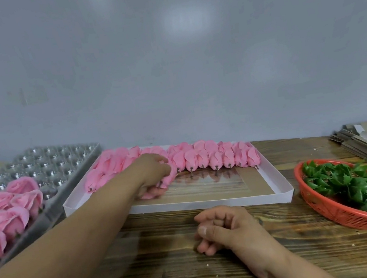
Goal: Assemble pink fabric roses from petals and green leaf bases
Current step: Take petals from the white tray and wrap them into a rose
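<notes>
Pink rosebuds [204, 157] line the white tray's [211, 202] far edge, the left hand [154, 174] gripping one to lift, while the loosely curled, empty right hand [224, 228] must next fetch a green leaf base [351, 182] from the red basket [331, 212].

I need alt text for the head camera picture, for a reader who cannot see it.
A person's left hand grips a pink fabric rose bud in a shallow white cardboard tray on a wooden table. The right hand rests loosely curled, holding nothing. A red plastic basket of green leaf bases sits right.
</notes>
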Tool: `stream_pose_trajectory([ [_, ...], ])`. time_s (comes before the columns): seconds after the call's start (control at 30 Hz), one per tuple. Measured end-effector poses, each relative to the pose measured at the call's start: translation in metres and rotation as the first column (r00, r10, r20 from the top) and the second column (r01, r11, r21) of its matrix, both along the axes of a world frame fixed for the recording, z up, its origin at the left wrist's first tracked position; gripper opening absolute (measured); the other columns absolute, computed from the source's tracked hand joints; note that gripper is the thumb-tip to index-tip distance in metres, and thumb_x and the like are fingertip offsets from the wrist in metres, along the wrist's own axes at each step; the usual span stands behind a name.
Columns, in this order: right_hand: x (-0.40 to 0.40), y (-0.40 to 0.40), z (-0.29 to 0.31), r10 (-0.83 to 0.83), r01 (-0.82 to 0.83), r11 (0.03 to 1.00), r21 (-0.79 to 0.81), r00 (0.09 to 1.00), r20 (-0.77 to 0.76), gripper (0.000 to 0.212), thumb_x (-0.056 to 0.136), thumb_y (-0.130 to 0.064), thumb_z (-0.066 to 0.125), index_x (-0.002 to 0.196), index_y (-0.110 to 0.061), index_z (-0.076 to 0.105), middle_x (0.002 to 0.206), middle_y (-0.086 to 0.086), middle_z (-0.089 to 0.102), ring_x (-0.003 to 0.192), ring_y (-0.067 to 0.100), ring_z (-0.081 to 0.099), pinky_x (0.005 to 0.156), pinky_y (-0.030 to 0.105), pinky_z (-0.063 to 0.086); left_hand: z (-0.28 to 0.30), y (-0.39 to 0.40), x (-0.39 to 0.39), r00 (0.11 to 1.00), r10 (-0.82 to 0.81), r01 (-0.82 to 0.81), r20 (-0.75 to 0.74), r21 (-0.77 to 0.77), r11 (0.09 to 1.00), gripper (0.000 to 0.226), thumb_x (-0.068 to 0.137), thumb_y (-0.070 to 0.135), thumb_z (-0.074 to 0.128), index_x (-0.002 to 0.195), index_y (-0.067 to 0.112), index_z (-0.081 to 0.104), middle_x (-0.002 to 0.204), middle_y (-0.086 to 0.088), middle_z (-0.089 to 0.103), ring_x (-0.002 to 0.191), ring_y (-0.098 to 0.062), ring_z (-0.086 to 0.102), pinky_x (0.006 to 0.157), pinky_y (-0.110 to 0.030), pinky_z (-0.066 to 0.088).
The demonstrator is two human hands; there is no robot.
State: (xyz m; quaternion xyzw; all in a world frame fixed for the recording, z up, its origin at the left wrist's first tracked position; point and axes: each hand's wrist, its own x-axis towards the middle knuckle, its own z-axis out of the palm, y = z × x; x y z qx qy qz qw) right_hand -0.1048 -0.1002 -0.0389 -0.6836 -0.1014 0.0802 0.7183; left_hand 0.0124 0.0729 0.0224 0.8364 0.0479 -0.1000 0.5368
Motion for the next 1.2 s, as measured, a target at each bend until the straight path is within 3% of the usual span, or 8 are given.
stream_pose_trajectory([
  [0.1, -0.001, 0.000, 0.006, -0.127, 0.120, 0.988, 0.094, 0.990, 0.066, 0.016, 0.080, 0.010, 0.063, 0.089, -0.003, 0.064, 0.066, 0.011, 0.064, 0.053, 0.017, 0.061, 0.049, 0.022, 0.050, 0.004, -0.014, -0.021, 0.990, 0.012, -0.073, -0.137, -0.450, 0.890, 0.018, 0.089, -0.003, 0.049, 0.092, 0.012, 0.058, 0.098, -0.018, 0.058, 0.059, -0.024, 0.066, 0.047, -0.032, 0.057],
  [0.2, 0.000, -0.004, 0.010, -0.280, 0.284, 0.958, 0.025, 0.918, 0.281, 0.023, 0.076, 0.009, 0.069, 0.079, -0.014, 0.068, 0.066, 0.005, 0.065, 0.058, 0.013, 0.058, 0.059, 0.019, 0.050, 0.000, -0.028, -0.034, 0.979, -0.022, -0.126, -0.202, -0.687, 0.715, 0.011, 0.090, -0.005, 0.052, 0.095, 0.005, 0.055, 0.110, -0.024, 0.059, 0.069, -0.032, 0.068, 0.047, -0.035, 0.057],
  [0.37, -0.002, -0.011, 0.011, -0.246, 0.558, 0.800, -0.221, 0.641, 0.727, 0.026, 0.070, -0.012, 0.077, 0.087, -0.028, 0.066, 0.072, -0.006, 0.063, 0.063, 0.009, 0.057, 0.062, 0.022, 0.049, -0.012, -0.055, -0.051, 0.947, -0.065, -0.249, -0.315, -0.846, 0.471, 0.023, 0.089, -0.008, 0.052, 0.112, -0.005, 0.053, 0.123, -0.031, 0.051, 0.090, -0.044, 0.060, 0.055, -0.049, 0.054],
  [0.43, 0.002, -0.014, 0.010, -0.248, 0.618, 0.753, -0.226, 0.584, 0.773, 0.025, 0.069, -0.016, 0.077, 0.089, -0.026, 0.066, 0.075, -0.010, 0.062, 0.065, 0.006, 0.057, 0.062, 0.023, 0.049, -0.017, -0.062, -0.055, 0.942, -0.065, -0.275, -0.330, -0.867, 0.415, 0.035, 0.089, -0.007, 0.051, 0.124, -0.006, 0.049, 0.126, -0.031, 0.050, 0.100, -0.045, 0.057, 0.059, -0.050, 0.051],
  [0.53, 0.006, -0.021, 0.011, -0.356, 0.640, 0.747, -0.183, 0.616, 0.703, 0.023, 0.073, -0.014, 0.079, 0.080, -0.029, 0.062, 0.071, -0.008, 0.060, 0.063, 0.007, 0.055, 0.060, 0.022, 0.047, -0.019, -0.061, -0.057, 0.947, -0.060, -0.275, -0.315, -0.894, 0.354, 0.024, 0.090, -0.007, 0.050, 0.113, -0.006, 0.051, 0.111, -0.030, 0.056, 0.087, -0.043, 0.061, 0.054, -0.050, 0.054],
  [0.77, 0.012, -0.026, 0.007, -0.417, 0.607, 0.774, -0.180, 0.703, 0.576, 0.018, 0.079, -0.009, 0.072, 0.076, -0.024, 0.064, 0.067, -0.004, 0.062, 0.062, 0.007, 0.055, 0.060, 0.021, 0.047, -0.012, -0.032, -0.047, 0.951, 0.021, -0.296, -0.307, -0.892, 0.341, 0.012, 0.089, -0.007, 0.052, 0.100, -0.001, 0.051, 0.123, -0.030, 0.050, 0.091, -0.042, 0.059, 0.055, -0.049, 0.053],
  [1.0, 0.014, -0.028, 0.006, -0.399, 0.591, 0.776, -0.218, 0.729, 0.556, 0.034, 0.076, 0.000, 0.070, 0.080, -0.032, 0.060, 0.071, -0.006, 0.062, 0.063, 0.004, 0.055, 0.061, 0.016, 0.047, -0.012, -0.019, -0.044, 0.952, -0.022, -0.279, -0.305, -0.896, 0.345, 0.030, 0.087, -0.007, 0.053, 0.115, 0.004, 0.050, 0.120, -0.028, 0.050, 0.085, -0.043, 0.061, 0.048, -0.047, 0.057],
  [1.2, 0.023, -0.039, 0.012, -0.255, 0.621, 0.676, -0.397, 0.703, 0.664, 0.053, 0.073, -0.007, 0.074, 0.116, -0.029, 0.052, 0.111, -0.013, 0.055, 0.108, 0.004, 0.048, 0.087, 0.001, 0.030, -0.013, -0.031, -0.057, 0.943, -0.112, -0.241, -0.314, -0.873, 0.423, 0.032, 0.088, -0.007, 0.053, 0.119, 0.000, 0.051, 0.127, -0.030, 0.048, 0.088, -0.043, 0.061, 0.050, -0.045, 0.058],
])
